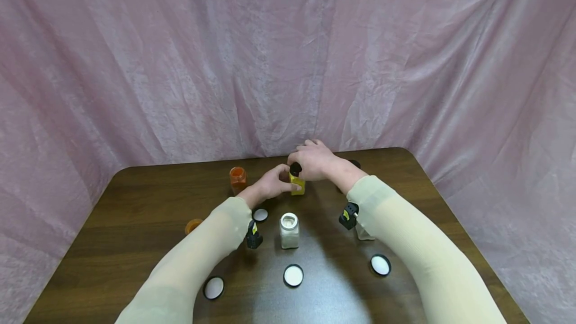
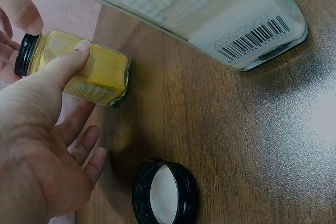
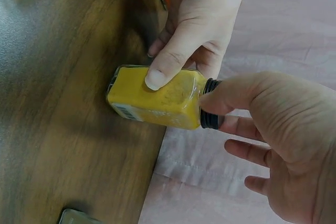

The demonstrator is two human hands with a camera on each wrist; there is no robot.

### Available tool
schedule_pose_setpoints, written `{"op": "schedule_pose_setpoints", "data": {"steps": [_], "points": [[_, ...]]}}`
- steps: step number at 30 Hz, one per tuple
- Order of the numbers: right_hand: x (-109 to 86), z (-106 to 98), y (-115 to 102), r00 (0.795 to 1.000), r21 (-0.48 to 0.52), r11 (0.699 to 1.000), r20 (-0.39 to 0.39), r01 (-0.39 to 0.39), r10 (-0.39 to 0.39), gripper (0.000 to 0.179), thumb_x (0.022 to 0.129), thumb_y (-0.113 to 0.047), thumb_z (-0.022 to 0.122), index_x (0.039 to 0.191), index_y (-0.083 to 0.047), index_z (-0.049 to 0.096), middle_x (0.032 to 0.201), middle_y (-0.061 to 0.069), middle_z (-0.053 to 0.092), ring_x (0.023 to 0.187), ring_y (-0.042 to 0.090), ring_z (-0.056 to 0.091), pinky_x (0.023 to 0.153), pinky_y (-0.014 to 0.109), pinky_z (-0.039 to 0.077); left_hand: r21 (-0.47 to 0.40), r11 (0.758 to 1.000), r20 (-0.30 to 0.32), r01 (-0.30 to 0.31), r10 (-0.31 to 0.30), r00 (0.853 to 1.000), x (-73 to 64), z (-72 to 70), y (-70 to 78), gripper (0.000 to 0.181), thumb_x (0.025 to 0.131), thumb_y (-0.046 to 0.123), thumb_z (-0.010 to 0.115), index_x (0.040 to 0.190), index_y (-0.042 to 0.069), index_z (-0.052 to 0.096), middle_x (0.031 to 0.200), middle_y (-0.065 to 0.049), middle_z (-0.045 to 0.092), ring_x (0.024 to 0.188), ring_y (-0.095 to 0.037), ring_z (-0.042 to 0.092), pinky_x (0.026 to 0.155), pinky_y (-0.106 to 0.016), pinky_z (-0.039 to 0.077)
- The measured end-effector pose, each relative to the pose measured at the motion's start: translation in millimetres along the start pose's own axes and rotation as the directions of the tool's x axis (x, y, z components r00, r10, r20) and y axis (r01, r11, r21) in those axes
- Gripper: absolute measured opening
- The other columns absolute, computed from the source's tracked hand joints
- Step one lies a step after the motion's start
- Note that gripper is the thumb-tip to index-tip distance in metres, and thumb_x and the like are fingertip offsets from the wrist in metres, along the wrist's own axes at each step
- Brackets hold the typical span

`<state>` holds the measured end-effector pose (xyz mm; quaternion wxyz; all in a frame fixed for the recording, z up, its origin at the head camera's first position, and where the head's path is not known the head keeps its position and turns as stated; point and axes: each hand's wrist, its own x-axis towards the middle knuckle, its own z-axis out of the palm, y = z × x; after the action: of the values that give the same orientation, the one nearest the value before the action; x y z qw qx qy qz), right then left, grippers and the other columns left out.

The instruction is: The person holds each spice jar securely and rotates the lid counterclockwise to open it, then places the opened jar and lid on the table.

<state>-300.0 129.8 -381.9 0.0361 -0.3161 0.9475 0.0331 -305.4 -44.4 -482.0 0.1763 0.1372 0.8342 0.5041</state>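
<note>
Near the far edge of the table, a small glass jar of yellow powder (image 3: 157, 100) stands between both hands. My left hand (image 1: 270, 184) grips its body, the thumb lying along one side in the left wrist view. At its neck sits a black screw lid (image 3: 210, 106), pinched between thumb and forefinger of my right hand (image 1: 313, 160); the other fingers spread loosely away from it. Closer to me is an uncapped jar of white powder (image 1: 289, 236), its barcode label visible in the left wrist view. A black lid (image 2: 165, 192) with a white liner lies near my left hand.
An open jar of orange-red powder (image 1: 238, 180) stands left of my left hand. My left sleeve partly hides an orange jar (image 1: 193, 225); the right arm partly covers a pale jar (image 1: 363, 233). Upturned lids (image 1: 293, 275) lie along the front. A pink curtain (image 1: 270, 64) hangs behind.
</note>
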Motion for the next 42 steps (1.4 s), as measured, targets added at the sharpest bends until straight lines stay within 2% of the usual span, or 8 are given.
{"op": "schedule_pose_setpoints", "data": {"steps": [7,13,17,19,24,31,36,42], "points": [[-2.7,-1.1,-1.3,1.000,0.022,1.000,0.007,0.015,-0.015,0.039,0.089,-0.013,0.077,0.124,-0.029,0.072,0.124,0.000,0.063,0.121,0.028,0.049,0.108,0.050,0.034,0.004,1.000,0.006,-0.001,0.001,1.000,0.2,0.9,0.3,0.047,0.089,0.020,0.083,0.129,0.010,0.058,0.121,-0.007,0.069,0.111,-0.023,0.063,0.092,-0.038,0.049],[-3.4,-1.5,0.0,1.000,0.074,0.997,0.019,-0.008,0.007,0.046,0.090,-0.025,0.078,0.134,-0.028,0.065,0.131,-0.001,0.061,0.124,0.027,0.047,0.109,0.050,0.033,0.019,1.000,-0.005,0.009,-0.009,1.000,-0.5,1.5,0.6,0.045,0.089,0.021,0.083,0.125,0.010,0.059,0.117,-0.007,0.067,0.104,-0.022,0.062,0.085,-0.036,0.049],[-3.3,-3.0,1.5,0.999,0.086,0.996,0.018,-0.040,0.039,0.051,0.091,-0.035,0.075,0.139,-0.025,0.062,0.136,0.001,0.059,0.126,0.028,0.045,0.108,0.050,0.032,0.018,1.000,-0.005,0.013,-0.013,1.000,-0.5,1.3,1.1,0.043,0.089,0.020,0.082,0.122,0.009,0.057,0.117,-0.008,0.067,0.106,-0.023,0.063,0.088,-0.038,0.050],[-3.3,-3.7,2.1,0.999,0.078,0.996,0.011,-0.052,0.052,0.050,0.092,-0.042,0.073,0.138,-0.024,0.063,0.135,0.000,0.060,0.126,0.028,0.046,0.109,0.051,0.031,0.013,1.000,-0.006,0.013,-0.013,1.000,-0.3,1.1,1.2,0.042,0.090,0.020,0.082,0.122,0.009,0.057,0.117,-0.008,0.067,0.107,-0.023,0.063,0.091,-0.038,0.051],[-3.4,-3.9,2.3,0.996,0.044,0.995,-0.013,-0.087,0.088,0.050,0.094,-0.056,0.066,0.132,-0.023,0.066,0.130,-0.002,0.065,0.123,0.028,0.049,0.112,0.053,0.027,0.028,0.999,-0.002,0.020,-0.020,1.000,-1.1,0.8,1.6,0.039,0.089,0.022,0.083,0.116,0.011,0.056,0.113,-0.007,0.067,0.100,-0.022,0.062,0.086,-0.037,0.049],[-1.8,-1.1,0.0,0.990,-0.019,0.990,-0.033,-0.137,0.136,0.053,0.093,-0.065,0.061,0.123,-0.022,0.070,0.118,-0.005,0.070,0.119,0.030,0.053,0.115,0.056,0.023,-0.005,1.000,0.000,0.006,-0.006,1.000,-1.2,2.5,1.2,0.035,0.089,0.018,0.083,0.109,0.010,0.055,0.110,-0.007,0.068,0.097,-0.019,0.062,0.080,-0.032,0.047],[-0.1,-0.2,-2.3,0.988,-0.064,0.986,-0.047,-0.152,0.149,0.053,0.091,-0.069,0.061,0.110,-0.021,0.074,0.107,-0.007,0.072,0.110,0.029,0.057,0.112,0.054,0.026,-0.007,1.000,-0.012,-0.009,0.009,1.000,-1.3,2.9,1.7,0.035,0.089,0.015,0.082,0.111,0.009,0.056,0.108,-0.009,0.068,0.093,-0.018,0.061,0.077,-0.030,0.047],[2.8,1.6,-3.5,0.988,-0.081,0.985,-0.035,-0.152,0.150,0.048,0.092,-0.066,0.062,0.108,-0.022,0.074,0.106,-0.007,0.073,0.111,0.029,0.059,0.113,0.054,0.026,-0.032,0.999,-0.002,-0.005,0.005,1.000,-0.8,3.3,1.0,0.035,0.089,0.015,0.082,0.109,0.009,0.055,0.109,-0.008,0.069,0.097,-0.019,0.063,0.082,-0.032,0.048]]}}
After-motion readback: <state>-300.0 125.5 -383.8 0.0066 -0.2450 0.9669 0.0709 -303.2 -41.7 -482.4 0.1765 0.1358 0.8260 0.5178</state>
